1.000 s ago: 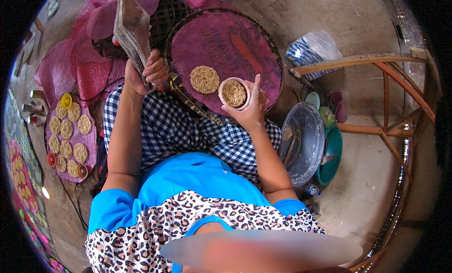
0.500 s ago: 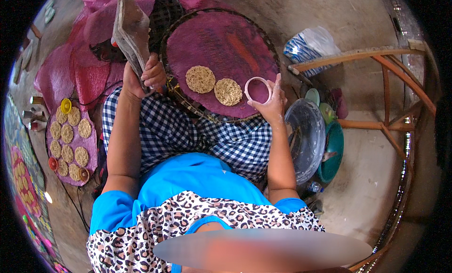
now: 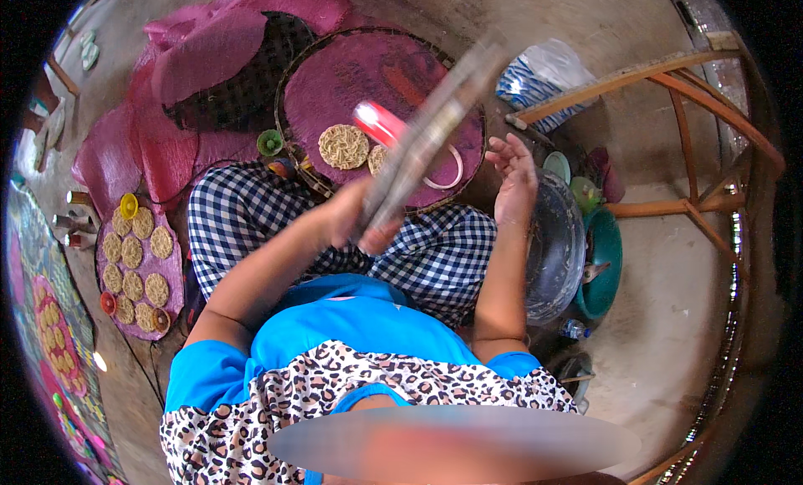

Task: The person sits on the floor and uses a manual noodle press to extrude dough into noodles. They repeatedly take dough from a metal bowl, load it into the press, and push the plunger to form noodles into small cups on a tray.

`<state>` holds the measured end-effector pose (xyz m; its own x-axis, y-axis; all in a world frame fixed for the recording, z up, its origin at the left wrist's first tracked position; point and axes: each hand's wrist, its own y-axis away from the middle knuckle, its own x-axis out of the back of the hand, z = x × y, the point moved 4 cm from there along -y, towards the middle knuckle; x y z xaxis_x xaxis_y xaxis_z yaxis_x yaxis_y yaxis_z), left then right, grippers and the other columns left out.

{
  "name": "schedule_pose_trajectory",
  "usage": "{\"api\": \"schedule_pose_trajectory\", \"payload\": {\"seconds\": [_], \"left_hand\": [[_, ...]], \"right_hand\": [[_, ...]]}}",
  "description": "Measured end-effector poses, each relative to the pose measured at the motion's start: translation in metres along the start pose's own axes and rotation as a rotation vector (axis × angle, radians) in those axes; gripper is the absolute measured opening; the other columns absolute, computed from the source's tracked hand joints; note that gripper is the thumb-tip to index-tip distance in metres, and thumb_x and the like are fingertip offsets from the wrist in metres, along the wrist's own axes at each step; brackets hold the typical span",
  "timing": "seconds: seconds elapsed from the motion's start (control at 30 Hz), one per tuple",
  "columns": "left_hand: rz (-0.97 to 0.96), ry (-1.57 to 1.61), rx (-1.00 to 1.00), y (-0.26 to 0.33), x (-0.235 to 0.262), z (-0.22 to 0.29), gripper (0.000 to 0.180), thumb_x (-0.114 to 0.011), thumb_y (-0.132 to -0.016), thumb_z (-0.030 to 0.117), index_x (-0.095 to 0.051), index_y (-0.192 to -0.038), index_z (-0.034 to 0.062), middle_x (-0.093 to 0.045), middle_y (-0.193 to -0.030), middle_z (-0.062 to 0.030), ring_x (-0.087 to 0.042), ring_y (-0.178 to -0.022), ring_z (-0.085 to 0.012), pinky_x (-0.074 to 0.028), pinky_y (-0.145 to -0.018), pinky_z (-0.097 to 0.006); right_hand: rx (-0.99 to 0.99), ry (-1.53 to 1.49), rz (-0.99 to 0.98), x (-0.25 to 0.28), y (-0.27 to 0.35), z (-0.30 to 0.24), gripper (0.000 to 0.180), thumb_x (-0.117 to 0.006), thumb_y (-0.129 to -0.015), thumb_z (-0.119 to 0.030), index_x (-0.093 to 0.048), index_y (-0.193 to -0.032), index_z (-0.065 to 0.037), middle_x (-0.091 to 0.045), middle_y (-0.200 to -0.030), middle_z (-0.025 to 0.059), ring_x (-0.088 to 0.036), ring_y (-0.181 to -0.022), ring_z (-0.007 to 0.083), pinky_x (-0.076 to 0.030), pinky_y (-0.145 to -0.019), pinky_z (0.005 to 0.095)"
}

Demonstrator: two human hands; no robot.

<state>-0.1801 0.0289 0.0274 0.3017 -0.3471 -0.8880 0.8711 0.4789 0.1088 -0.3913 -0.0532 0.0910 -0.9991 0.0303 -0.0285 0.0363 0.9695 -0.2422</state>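
Note:
My left hand (image 3: 355, 222) grips a long, flat-armed hand press (image 3: 418, 146), blurred by motion, with a red cylinder (image 3: 381, 124) sticking out of its side. The press slants over a round tray lined with purple sheet (image 3: 326, 84). A pale ring (image 3: 452, 182) lies on that sheet, partly behind the press. Beside it are two round cakes of squiggly noodle-like strands: one cake (image 3: 343, 146) shows whole, the other (image 3: 376, 160) is mostly covered by the press. My right hand (image 3: 514, 180), fingers apart and holding nothing, hovers between the tray and a grey basin (image 3: 554, 251).
Several strand cakes sit on a purple sheet (image 3: 144, 263) at the left, with a yellow cup (image 3: 129, 206). Right of the basin are a green bowl (image 3: 606, 272) and a wooden frame (image 3: 669, 207). A blue-striped bag (image 3: 535, 88) stands behind the tray; a green cup (image 3: 269, 142) stands left of it.
My left hand has swung the press rightward from above my left knee to over the tray. My right hand has let go of the ring and moved right, away from it.

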Motion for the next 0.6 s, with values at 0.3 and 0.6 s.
{"api": "schedule_pose_trajectory", "payload": {"seconds": [0.3,0.6], "left_hand": [[0.442,-0.002,0.138,-0.036,0.004,-0.074,0.048,-0.042,-0.086,0.050,-0.049,-0.109,0.0085,-0.059,-0.084,-0.0124,-0.056,-0.080,-0.0225,-0.043,-0.073,-0.036],[0.841,0.025,-0.581,0.017,0.066,-0.056,0.042,-0.044,-0.088,0.043,-0.050,-0.097,0.0017,-0.053,-0.083,-0.0078,-0.051,-0.075,-0.0212,-0.040,-0.067,-0.033]], "right_hand": [[0.130,-0.156,0.237,0.025,0.048,-0.072,0.065,-0.051,-0.068,-0.069,-0.046,-0.085,-0.006,-0.048,-0.073,0.0065,-0.049,-0.061,0.0174,-0.045,-0.051,0.0281],[0.284,-0.097,0.410,0.062,0.065,-0.081,0.055,-0.049,-0.077,-0.059,-0.049,-0.085,-0.005,-0.047,-0.069,0.0066,-0.047,-0.064,0.0160,-0.041,-0.052,0.0250]]}}
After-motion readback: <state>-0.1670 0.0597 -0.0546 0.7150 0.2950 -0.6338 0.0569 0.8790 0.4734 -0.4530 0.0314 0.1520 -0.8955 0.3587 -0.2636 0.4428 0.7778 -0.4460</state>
